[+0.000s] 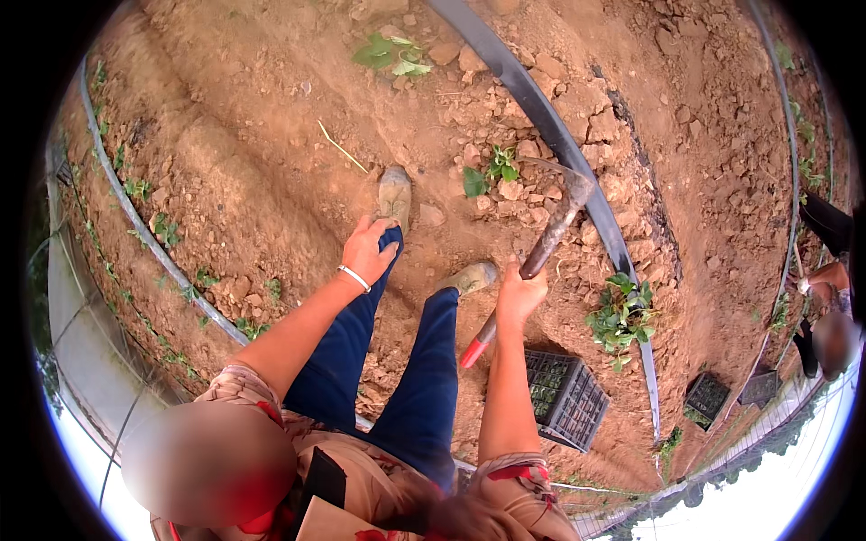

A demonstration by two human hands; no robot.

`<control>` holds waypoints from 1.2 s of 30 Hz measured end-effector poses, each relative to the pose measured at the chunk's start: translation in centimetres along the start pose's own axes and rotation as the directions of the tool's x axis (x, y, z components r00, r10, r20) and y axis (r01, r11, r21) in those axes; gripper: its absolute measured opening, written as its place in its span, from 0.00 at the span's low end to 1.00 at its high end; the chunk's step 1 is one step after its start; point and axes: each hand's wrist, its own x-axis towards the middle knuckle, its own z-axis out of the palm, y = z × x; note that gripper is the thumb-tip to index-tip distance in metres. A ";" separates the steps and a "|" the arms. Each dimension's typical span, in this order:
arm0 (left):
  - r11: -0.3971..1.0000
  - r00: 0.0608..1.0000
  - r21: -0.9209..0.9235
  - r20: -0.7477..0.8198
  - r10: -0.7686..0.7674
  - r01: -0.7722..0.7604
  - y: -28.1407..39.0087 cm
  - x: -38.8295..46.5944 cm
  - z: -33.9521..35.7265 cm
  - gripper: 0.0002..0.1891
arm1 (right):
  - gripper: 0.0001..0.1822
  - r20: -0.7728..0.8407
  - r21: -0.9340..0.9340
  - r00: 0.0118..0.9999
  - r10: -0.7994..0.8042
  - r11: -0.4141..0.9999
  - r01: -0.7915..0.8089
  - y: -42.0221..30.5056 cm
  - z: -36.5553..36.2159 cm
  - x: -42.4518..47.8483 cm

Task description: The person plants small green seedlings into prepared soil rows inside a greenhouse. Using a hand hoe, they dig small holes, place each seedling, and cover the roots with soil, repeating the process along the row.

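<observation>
My right hand (521, 295) is closed around the wooden handle of a hand hoe (551, 233), whose end is red. Its metal head lies over a flat black drip hose (534, 105), beside a small leafy plant (502, 164) in the clods. With fingers spread and nothing held, my left hand (367, 251) is in front of my left knee and shoe, a white band on its wrist. A bunch of leafy seedlings (619, 316) lies across the hose to the right of my right hand. Another small plant (392, 55) is farther up the row.
A black plastic crate (575, 406) with seedlings stands behind my right forearm. Two more crates (705, 399) are farther right. Another person (829, 277) works at the far right edge. Planted rows with hoses (152, 243) run at the left, near greenhouse sheeting (101, 345).
</observation>
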 end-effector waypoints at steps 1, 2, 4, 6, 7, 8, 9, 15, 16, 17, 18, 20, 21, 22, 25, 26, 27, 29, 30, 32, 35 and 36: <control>1.000 1.000 -0.014 0.006 -0.008 0.008 -0.2 0.1 0.0 0.18 | 0.09 -0.024 0.041 1.000 -0.003 0.999 0.004 0.1 0.0 -0.2; 1.000 1.000 -0.028 0.013 -0.015 0.015 -0.6 0.4 -0.1 0.18 | 0.08 -0.014 -0.062 1.000 0.003 0.998 -0.003 0.2 0.9 0.7; 1.000 1.000 -0.030 0.030 -0.007 0.008 -1.1 0.0 0.1 0.18 | 0.09 0.055 -0.012 0.998 0.038 0.999 -0.037 -1.2 2.0 3.0; 0.999 1.000 -0.044 0.019 -0.003 0.004 -0.7 0.2 -0.1 0.17 | 0.10 0.074 -0.013 0.997 0.027 1.000 -0.026 -1.7 2.2 3.8; 0.999 1.000 -0.051 0.008 0.000 0.001 -0.5 0.5 -0.2 0.17 | 0.10 0.036 -0.017 0.999 -0.020 1.000 0.020 -1.8 2.0 3.6; 0.996 1.000 -0.087 0.012 -0.021 0.022 -0.3 1.0 -0.3 0.17 | 0.10 -0.003 -0.022 0.998 -0.066 0.998 0.066 -1.8 1.5 2.9; 0.991 0.998 -0.121 0.025 -0.053 0.055 -0.3 0.8 -0.3 0.17 | 0.10 -0.033 -0.037 0.994 -0.104 0.994 0.102 -1.6 0.9 1.9; 0.994 0.999 -0.100 0.022 -0.047 0.049 -1.8 -0.4 0.5 0.17 | 0.12 0.086 -0.125 0.975 -0.207 0.968 0.217 -1.2 -1.7 0.1; 0.992 0.998 -0.107 0.031 -0.062 0.065 -2.0 -0.7 0.7 0.17 | 0.13 0.153 -0.220 0.944 -0.294 0.921 0.322 -1.3 -1.7 0.5; 0.993 0.996 -0.093 0.059 -0.067 0.072 -2.1 -1.1 0.9 0.17 | 0.13 0.230 -0.303 0.901 -0.368 0.853 0.426 -1.7 -1.6 1.0; 0.994 0.994 -0.078 0.082 -0.072 0.078 -2.1 -1.4 1.1 0.16 | 0.14 0.299 -0.329 0.841 -0.452 0.778 0.535 -3.4 -1.6 1.4; 0.996 0.991 -0.052 0.110 -0.071 0.077 -1.9 -1.8 1.3 0.16 | 0.13 0.413 -0.288 0.745 -0.524 0.701 0.653 -5.4 -0.6 3.1; 0.996 0.991 -0.043 0.112 -0.068 0.073 -1.7 -1.9 1.3 0.15 | 0.13 0.467 -0.259 0.689 -0.555 0.658 0.706 -6.1 -0.1 3.9; 0.997 0.992 -0.035 0.114 -0.063 0.067 -1.6 -2.0 1.3 0.15 | 0.13 0.483 -0.320 0.693 -0.534 0.630 0.708 -6.7 0.1 4.6; 0.987 0.991 -0.116 0.091 -0.102 0.112 -1.5 -1.9 1.5 0.15 | 0.14 0.485 -0.460 0.725 -0.489 0.563 0.687 -7.3 -0.7 6.5; 0.984 0.991 -0.129 0.084 -0.108 0.119 -1.5 -1.4 1.4 0.15 | 0.14 0.452 -0.488 0.749 -0.485 0.569 0.662 -7.0 -1.7 6.3; 0.981 0.989 -0.146 0.081 -0.120 0.131 -1.3 -0.9 1.3 0.15 | 0.14 0.423 -0.516 0.770 -0.477 0.572 0.637 -6.6 -2.6 6.2; 0.962 0.987 -0.222 0.077 -0.142 0.156 -0.9 0.4 1.9 0.15 | 0.15 0.348 -0.577 0.847 -0.402 0.620 0.532 -5.2 -4.1 6.4; 0.947 0.986 -0.276 0.074 -0.147 0.162 -0.7 1.6 2.4 0.15 | 0.16 0.303 -0.603 0.880 -0.365 0.642 0.474 -4.5 -4.7 6.4; 0.931 0.995 -0.356 -0.010 -0.097 0.088 0.2 4.8 3.2 0.14 | 0.16 0.227 -0.527 0.898 -0.377 0.727 0.439 -3.7 -5.5 5.9; 0.941 0.984 -0.334 -0.177 -0.009 -0.051 3.5 10.2 3.7 0.12 | 0.10 0.082 -0.274 0.940 -0.330 0.900 0.340 -2.4 -6.4 3.7; 0.938 0.971 -0.319 -0.232 0.062 -0.137 4.9 11.8 3.6 0.12 | 0.10 0.057 -0.164 0.958 -0.280 0.944 0.286 -2.1 -6.8 2.6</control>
